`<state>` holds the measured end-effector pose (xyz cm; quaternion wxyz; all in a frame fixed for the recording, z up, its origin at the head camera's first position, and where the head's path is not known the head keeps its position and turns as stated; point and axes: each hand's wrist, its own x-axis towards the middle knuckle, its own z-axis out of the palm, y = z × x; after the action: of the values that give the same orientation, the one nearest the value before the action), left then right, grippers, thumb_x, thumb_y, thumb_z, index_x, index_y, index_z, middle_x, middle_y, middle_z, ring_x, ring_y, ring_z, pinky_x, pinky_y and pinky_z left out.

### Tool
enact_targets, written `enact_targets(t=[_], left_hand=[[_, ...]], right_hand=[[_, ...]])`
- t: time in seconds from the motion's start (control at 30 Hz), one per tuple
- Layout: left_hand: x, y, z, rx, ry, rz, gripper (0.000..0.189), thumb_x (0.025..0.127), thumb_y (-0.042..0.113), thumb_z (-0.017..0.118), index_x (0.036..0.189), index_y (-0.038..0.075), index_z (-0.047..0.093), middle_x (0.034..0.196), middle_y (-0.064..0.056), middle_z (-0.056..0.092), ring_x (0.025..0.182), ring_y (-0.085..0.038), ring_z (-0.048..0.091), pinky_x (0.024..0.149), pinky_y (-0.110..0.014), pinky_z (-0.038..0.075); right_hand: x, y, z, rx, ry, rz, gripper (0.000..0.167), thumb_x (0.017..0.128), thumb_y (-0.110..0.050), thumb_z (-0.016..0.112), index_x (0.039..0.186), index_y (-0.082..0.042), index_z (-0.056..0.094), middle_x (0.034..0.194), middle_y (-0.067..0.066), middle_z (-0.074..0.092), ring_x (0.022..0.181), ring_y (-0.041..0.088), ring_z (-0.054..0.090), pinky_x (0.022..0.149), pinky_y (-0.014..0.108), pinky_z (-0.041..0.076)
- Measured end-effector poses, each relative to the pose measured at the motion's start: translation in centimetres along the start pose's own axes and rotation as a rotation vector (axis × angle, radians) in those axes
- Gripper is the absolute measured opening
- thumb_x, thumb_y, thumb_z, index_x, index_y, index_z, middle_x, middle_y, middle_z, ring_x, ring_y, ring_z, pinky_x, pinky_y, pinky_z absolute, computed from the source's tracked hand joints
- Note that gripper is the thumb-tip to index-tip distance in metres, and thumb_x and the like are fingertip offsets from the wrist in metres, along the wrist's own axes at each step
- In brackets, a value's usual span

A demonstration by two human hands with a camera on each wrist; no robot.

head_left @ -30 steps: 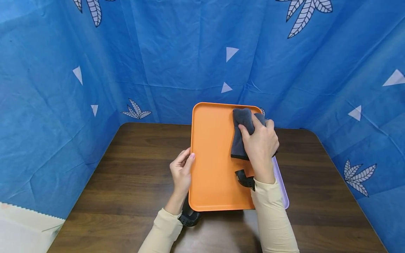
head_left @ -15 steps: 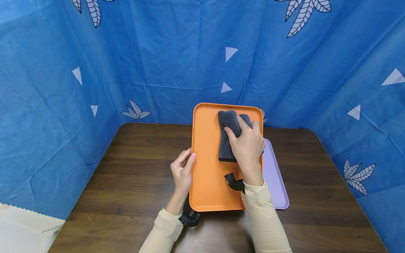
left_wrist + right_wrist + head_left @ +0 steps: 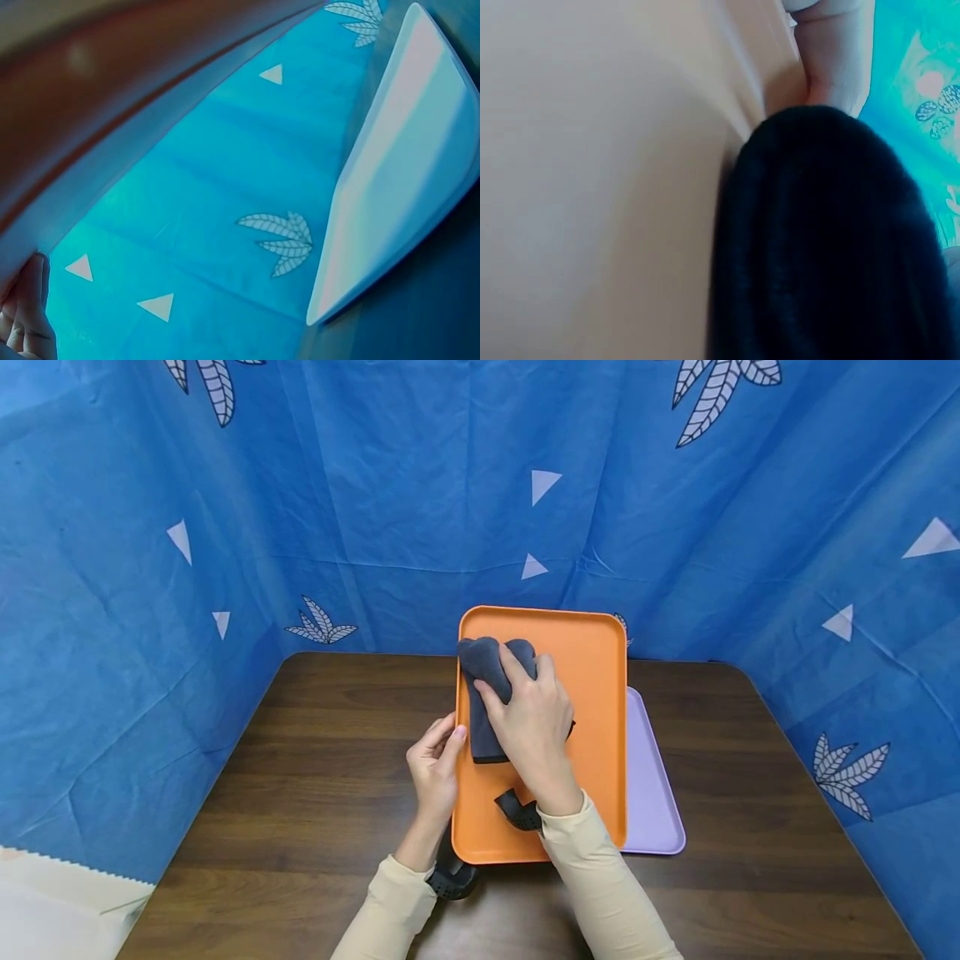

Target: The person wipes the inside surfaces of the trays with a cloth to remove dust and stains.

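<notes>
An orange tray (image 3: 585, 693) is held up off the table, and its left rim is pinched by my left hand (image 3: 437, 772), thumb on the front and fingers behind. My right hand (image 3: 531, 718) grips a folded dark grey cloth (image 3: 483, 727) and presses it against the tray's inner face, at the upper left by the rim. In the right wrist view the cloth (image 3: 825, 240) looms large beside the pale-looking tray surface (image 3: 592, 187). Behind the orange tray a lilac tray (image 3: 651, 785) lies on the table, partly hidden; the left wrist view shows this second tray (image 3: 405, 165) too.
The brown wooden table (image 3: 330, 760) spreads beneath both arms. Blue curtains (image 3: 390, 485) with leaf and triangle prints close off the back and sides. A whitish item with a zigzag edge (image 3: 67, 902) sits at the lower left.
My right hand has slid the cloth leftward across the orange tray, from its right rim to its left rim. More of the lilac tray shows. The left hand stays nearly still.
</notes>
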<state>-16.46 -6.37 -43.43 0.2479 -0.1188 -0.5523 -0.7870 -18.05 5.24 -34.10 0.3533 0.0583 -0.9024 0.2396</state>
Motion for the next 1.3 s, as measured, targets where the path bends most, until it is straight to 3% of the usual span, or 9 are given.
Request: enact_targets(t=[0.37, 0.77, 1.07, 1.3], left_hand=[[0.4, -0.1, -0.2, -0.011, 0.036, -0.03, 0.029, 0.091, -0.005, 0.06, 0.111, -0.025, 0.058, 0.093, 0.008, 0.07, 0.081, -0.003, 0.064, 0.072, -0.016, 0.054], [1.0, 0.0, -1.0, -0.022, 0.068, -0.041, 0.03, 0.091, -0.003, 0.061, 0.111, -0.025, 0.058, 0.092, 0.007, 0.071, 0.08, -0.005, 0.067, 0.071, -0.019, 0.056], [1.3, 0.2, -1.4, -0.014, 0.091, -0.022, 0.031, 0.091, -0.003, 0.061, 0.11, -0.026, 0.057, 0.089, 0.008, 0.07, 0.076, -0.004, 0.065, 0.069, -0.017, 0.055], [1.3, 0.2, -1.4, -0.041, 0.077, -0.034, 0.031, 0.09, -0.005, 0.062, 0.11, -0.027, 0.056, 0.086, 0.006, 0.068, 0.075, -0.004, 0.064, 0.068, -0.018, 0.055]], right_hand=[[0.5, 0.7, 0.5, 0.016, 0.005, -0.005, 0.052, 0.082, -0.037, 0.078, 0.127, -0.016, 0.067, 0.091, 0.017, 0.056, 0.058, 0.026, 0.05, 0.047, 0.039, 0.045], [1.6, 3.7, -0.2, -0.004, -0.036, 0.124, 0.055, 0.081, -0.041, 0.078, 0.129, -0.018, 0.065, 0.094, 0.017, 0.056, 0.06, 0.031, 0.052, 0.05, 0.042, 0.044], [1.9, 6.3, -1.4, -0.004, -0.062, 0.23, 0.056, 0.082, -0.042, 0.077, 0.131, -0.017, 0.064, 0.095, 0.02, 0.055, 0.071, 0.035, 0.054, 0.057, 0.048, 0.046], [1.7, 7.4, -1.8, 0.015, -0.072, 0.277, 0.058, 0.082, -0.041, 0.077, 0.133, -0.017, 0.062, 0.096, 0.02, 0.054, 0.073, 0.034, 0.052, 0.061, 0.048, 0.045]])
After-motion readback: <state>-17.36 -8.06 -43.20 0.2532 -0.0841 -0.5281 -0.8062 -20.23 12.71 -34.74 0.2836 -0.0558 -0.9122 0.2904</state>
